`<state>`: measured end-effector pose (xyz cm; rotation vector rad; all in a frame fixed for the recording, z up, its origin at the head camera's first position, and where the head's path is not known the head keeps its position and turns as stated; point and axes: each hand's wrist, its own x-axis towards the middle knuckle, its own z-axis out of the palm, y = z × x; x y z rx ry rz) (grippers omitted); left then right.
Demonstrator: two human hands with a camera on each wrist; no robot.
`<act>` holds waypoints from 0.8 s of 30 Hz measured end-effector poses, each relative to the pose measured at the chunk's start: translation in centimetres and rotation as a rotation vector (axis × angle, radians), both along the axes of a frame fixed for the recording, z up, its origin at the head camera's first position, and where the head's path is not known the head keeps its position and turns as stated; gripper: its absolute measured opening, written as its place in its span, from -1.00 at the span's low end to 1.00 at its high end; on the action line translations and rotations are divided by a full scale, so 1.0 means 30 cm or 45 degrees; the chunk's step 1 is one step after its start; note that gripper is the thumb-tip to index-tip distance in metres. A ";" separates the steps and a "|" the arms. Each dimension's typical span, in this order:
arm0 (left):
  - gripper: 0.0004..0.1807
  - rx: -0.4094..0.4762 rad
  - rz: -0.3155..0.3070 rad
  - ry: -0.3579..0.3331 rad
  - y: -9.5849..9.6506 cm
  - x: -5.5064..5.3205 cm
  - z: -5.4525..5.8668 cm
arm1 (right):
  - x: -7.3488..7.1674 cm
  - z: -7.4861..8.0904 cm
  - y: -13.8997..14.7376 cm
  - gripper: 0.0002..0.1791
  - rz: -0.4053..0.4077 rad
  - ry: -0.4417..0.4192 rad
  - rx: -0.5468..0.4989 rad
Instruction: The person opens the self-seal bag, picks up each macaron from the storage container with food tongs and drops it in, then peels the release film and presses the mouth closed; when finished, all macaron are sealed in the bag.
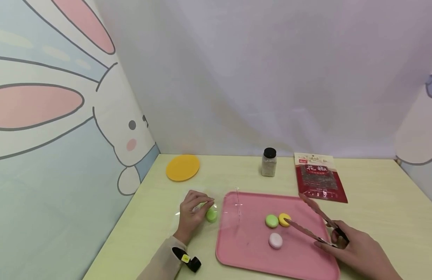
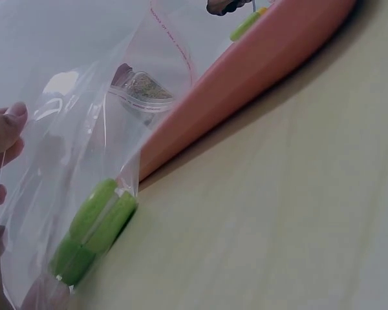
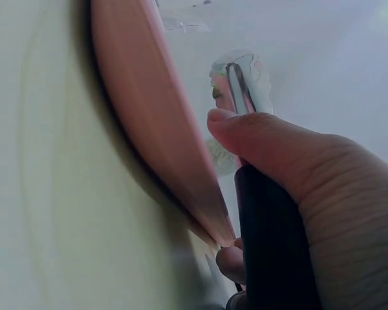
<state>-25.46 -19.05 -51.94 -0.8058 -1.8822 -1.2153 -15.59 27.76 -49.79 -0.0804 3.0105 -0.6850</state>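
Beside the pink tray (image 1: 251, 252), my left hand (image 1: 193, 214) pinches the edge of a clear zip bag (image 2: 58, 135). Green macarons (image 2: 103, 223) lie inside the bag, low down, in the left wrist view. My right hand (image 1: 359, 247) grips metal tongs (image 1: 307, 232) with dark handles at the tray's right side. Their two arms are spread apart with nothing between them. One arm's tip is over or close to a yellow macaron (image 1: 284, 219) on the tray. A green macaron (image 1: 271, 221) sits to its left, and a pale pink macaron (image 1: 275, 240) lies nearer me.
A yellow plate (image 1: 182, 167) lies at the back left of the table. A black-lidded spice jar (image 1: 269, 162) stands behind the tray, with a red spice packet (image 1: 320, 177) to its right. A wall with a rabbit picture borders the left side.
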 end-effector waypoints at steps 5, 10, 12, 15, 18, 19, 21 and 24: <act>-0.73 0.004 -0.004 0.006 0.001 -0.002 -0.001 | -0.007 -0.003 0.002 -0.16 -0.002 -0.042 0.022; -0.73 -0.007 0.007 0.004 0.002 0.001 0.000 | -0.005 -0.001 -0.001 -0.18 0.011 -0.026 0.030; -0.73 -0.012 0.012 0.000 0.003 0.004 0.001 | -0.002 -0.001 -0.003 -0.21 0.015 -0.019 0.023; -0.73 -0.013 0.013 -0.002 0.003 0.008 0.002 | 0.004 -0.004 -0.006 -0.29 0.022 -0.003 0.005; -0.72 -0.012 0.009 -0.002 0.003 0.009 0.005 | 0.009 -0.007 -0.008 -0.36 0.032 0.024 -0.014; -0.73 -0.014 0.008 -0.002 0.003 0.008 0.006 | 0.010 -0.007 -0.009 -0.37 0.031 0.035 -0.017; -0.74 -0.015 0.003 -0.005 0.004 0.007 0.009 | 0.009 -0.006 -0.009 -0.38 0.032 0.058 -0.018; -0.78 -0.014 -0.005 -0.010 0.006 0.003 0.013 | 0.005 -0.003 -0.008 -0.38 0.034 0.079 -0.017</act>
